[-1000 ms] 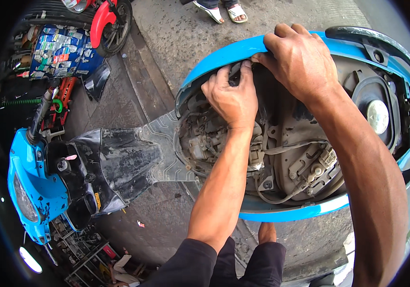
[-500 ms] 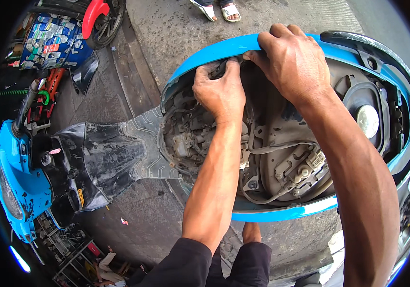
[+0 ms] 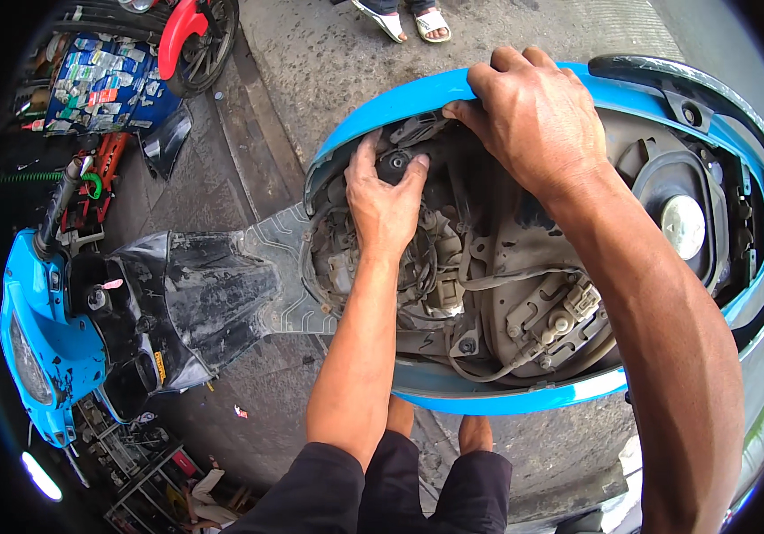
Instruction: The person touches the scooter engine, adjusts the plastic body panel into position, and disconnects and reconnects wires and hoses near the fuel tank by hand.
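Left hand (image 3: 385,206): fingers stood spread about a black fitting (image 3: 397,164). Right hand (image 3: 544,120): fingers pinched the blue panel (image 3: 431,92) by its edge; hard pulling risked cracking it.

No wording or number reads clearly. A small yellow label (image 3: 160,366) with dark, illegible print sits along the lower edge of the black front panel (image 3: 213,276) of the scooter (image 3: 498,401). Many white and a few red labels cover a blue drum (image 3: 139,109), their print too small to read.
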Available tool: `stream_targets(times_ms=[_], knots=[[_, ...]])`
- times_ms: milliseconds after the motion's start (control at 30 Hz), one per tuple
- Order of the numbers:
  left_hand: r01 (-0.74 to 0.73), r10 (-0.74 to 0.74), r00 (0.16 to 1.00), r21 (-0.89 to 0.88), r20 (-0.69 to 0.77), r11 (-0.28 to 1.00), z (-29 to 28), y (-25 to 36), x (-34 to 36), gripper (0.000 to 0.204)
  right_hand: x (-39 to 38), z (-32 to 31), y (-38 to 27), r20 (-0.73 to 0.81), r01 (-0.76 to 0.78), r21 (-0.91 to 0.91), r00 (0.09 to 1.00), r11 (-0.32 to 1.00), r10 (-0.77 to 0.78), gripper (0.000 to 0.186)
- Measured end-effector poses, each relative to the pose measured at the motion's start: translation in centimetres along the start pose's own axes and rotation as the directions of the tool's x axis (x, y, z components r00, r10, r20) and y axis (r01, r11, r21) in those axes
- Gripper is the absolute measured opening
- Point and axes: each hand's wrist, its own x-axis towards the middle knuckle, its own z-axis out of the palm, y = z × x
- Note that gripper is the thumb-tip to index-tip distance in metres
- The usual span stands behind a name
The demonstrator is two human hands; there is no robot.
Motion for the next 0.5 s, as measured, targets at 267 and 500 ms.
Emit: stream_targets(times_ms=[267,500], knots=[[-0.024,-0.019,0.984,-0.240,-0.177,0.970,1.5,1.1,0.3,0.024,0.6,-1.0,-1.1,0.103,-0.016,-0.058,0.994,0.998,0.022,0.029],[-0.244,0.209,0.954,-0.152,-0.213,0.958,1.5,3.1,-2.2,0.017,0.2,-0.8,-1.1,0.128,0.003,-0.106,0.992,0.994,0.011,0.030]])
